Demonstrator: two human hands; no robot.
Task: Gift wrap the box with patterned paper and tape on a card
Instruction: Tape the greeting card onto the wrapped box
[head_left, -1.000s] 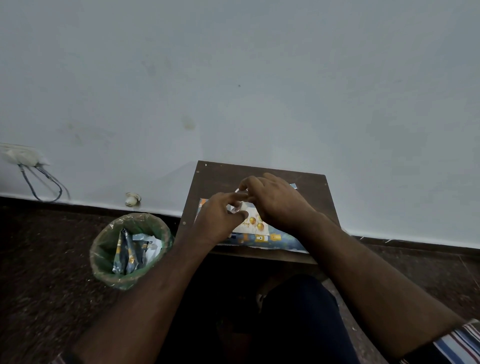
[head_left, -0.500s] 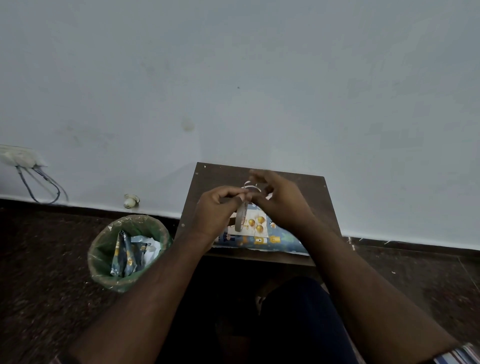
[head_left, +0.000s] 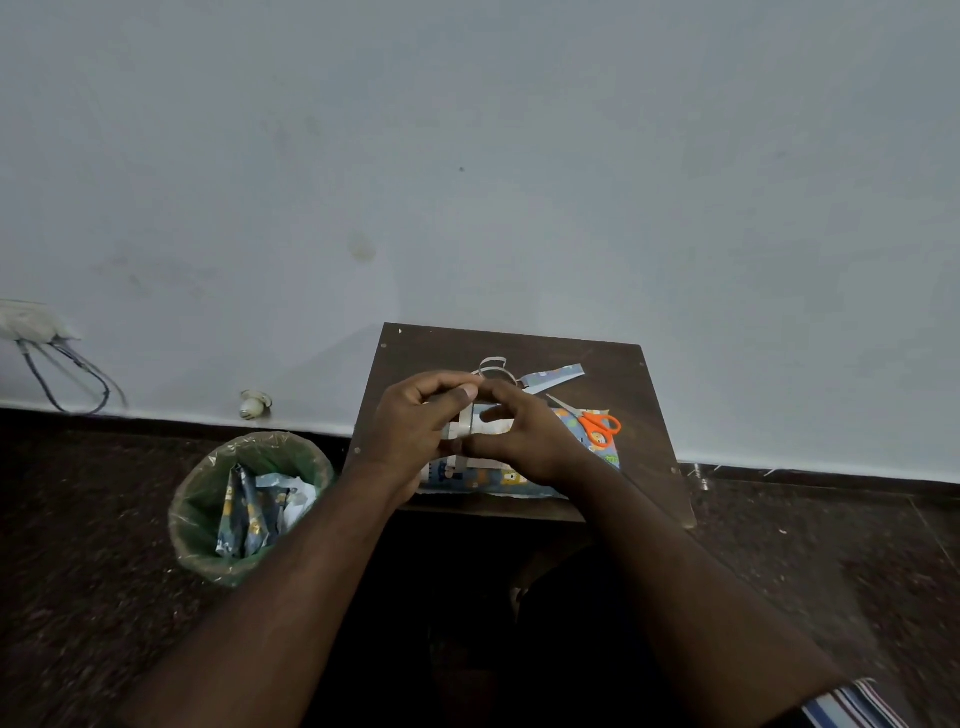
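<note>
Wrapped box, card and tape at the near edge of the table

The flat box wrapped in blue cartoon-patterned paper (head_left: 519, 480) lies flat on the dark brown wooden table (head_left: 623, 364), near its front edge. A white rectangular card (head_left: 491, 427) lies on its top, mostly hidden. A clear roll of tape (head_left: 457, 423) is held upright just above it.

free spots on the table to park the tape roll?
Bare wood on the table: the far-left corner beside the left hand, and the right strip past the scissors. Crowded: middle and near edge, under the wrapped box, both hands, and the paper scrap.
</note>
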